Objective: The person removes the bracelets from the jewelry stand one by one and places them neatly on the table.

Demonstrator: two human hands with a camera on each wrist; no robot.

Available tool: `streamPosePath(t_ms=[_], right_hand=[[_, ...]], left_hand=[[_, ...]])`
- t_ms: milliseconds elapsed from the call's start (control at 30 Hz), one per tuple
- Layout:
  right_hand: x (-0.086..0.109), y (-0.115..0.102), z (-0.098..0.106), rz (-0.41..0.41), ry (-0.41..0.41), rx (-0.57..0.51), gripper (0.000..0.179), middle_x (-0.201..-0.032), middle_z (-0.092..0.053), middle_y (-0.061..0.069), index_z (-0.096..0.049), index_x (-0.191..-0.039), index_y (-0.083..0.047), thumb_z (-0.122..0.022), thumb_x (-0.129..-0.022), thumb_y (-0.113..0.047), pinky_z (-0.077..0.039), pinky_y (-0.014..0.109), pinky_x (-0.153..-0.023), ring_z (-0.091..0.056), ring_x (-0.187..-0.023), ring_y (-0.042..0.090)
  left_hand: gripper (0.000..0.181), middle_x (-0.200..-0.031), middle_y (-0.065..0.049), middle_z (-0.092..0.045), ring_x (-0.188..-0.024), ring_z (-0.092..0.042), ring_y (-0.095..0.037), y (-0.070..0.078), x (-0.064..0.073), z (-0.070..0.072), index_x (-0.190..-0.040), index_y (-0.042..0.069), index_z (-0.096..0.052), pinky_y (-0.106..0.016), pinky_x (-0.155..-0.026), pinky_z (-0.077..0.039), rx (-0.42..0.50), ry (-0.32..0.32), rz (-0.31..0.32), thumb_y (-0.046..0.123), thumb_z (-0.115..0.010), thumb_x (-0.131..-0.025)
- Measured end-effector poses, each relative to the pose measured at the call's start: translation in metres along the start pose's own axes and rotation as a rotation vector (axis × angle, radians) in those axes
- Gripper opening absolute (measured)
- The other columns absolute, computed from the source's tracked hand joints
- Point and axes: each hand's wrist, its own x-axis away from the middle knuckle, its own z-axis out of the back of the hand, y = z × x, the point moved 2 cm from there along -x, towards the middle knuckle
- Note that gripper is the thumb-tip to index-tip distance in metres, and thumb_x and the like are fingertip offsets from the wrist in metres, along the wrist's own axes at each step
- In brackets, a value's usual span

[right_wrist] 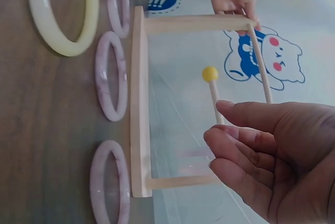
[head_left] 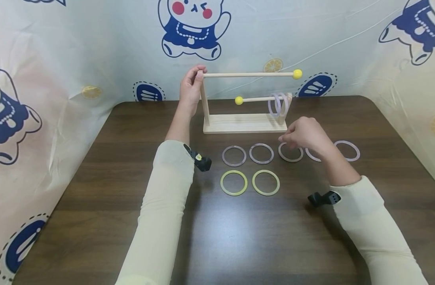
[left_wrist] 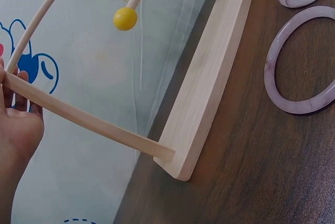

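My left hand [head_left: 190,89] grips the top of the left post of a wooden bangle stand [head_left: 244,124], thumb in front, at the corner where the upper rod starts. On the stand's lower rod, near the right post, hang a few lilac bangles [head_left: 269,107]. Above the table just in front of the stand hovers my right hand [head_left: 307,134]. Its fingers [right_wrist: 235,153] are loosely bent with a gap to the thumb, and they hold nothing. Beneath it lies a lilac bangle [head_left: 290,160], partly hidden; the right wrist view shows the hand apart from the bangles.
Several lilac bangles [head_left: 261,162] form a row before the stand, with two yellow-green bangles [head_left: 234,194] nearer me. Yellow balls cap the upper rod [head_left: 249,75] and the lower rod [head_left: 258,99]. A printed curtain [head_left: 107,47] hangs behind the brown table [head_left: 107,190].
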Motion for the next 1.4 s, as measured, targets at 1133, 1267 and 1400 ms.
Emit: streamPosePath(t_ms=[1133, 1267, 1400], right_hand=[[-0.059, 0.003, 0.004, -0.089, 0.490, -0.212, 0.032, -0.099, -0.067, 0.015, -0.071, -0.103, -0.005, -0.067, -0.084, -0.030, -0.042, 0.039, -0.076, -0.059, -0.097, 0.029], [-0.065, 0.001, -0.001, -0.105, 0.539, -0.201, 0.030, -0.095, -0.069, 0.014, -0.072, -0.101, -0.005, -0.067, -0.084, -0.029, -0.039, 0.034, -0.067, -0.060, -0.089, 0.027], [-0.069, -0.002, -0.005, -0.125, 0.557, -0.177, 0.030, -0.096, -0.068, 0.013, -0.071, -0.102, -0.005, -0.066, -0.085, -0.029, -0.041, 0.032, -0.065, -0.061, -0.088, 0.027]], left_hand=[[0.027, -0.117, -0.005, -0.058, -0.112, -0.047, -0.017, 0.002, 0.002, 0.000, -0.116, 0.007, -0.058, -0.019, -0.089, -0.037, -0.003, 0.001, -0.005, 0.021, -0.050, -0.095], [0.027, -0.117, -0.006, -0.058, -0.113, -0.047, -0.018, 0.001, 0.002, 0.000, -0.116, 0.007, -0.058, -0.019, -0.090, -0.036, 0.005, 0.001, -0.007, 0.020, -0.050, -0.094], [0.026, -0.116, -0.006, -0.058, -0.115, -0.045, -0.021, 0.000, 0.001, 0.000, -0.115, 0.007, -0.058, -0.019, -0.090, -0.036, 0.015, 0.002, -0.010, 0.019, -0.050, -0.094]])
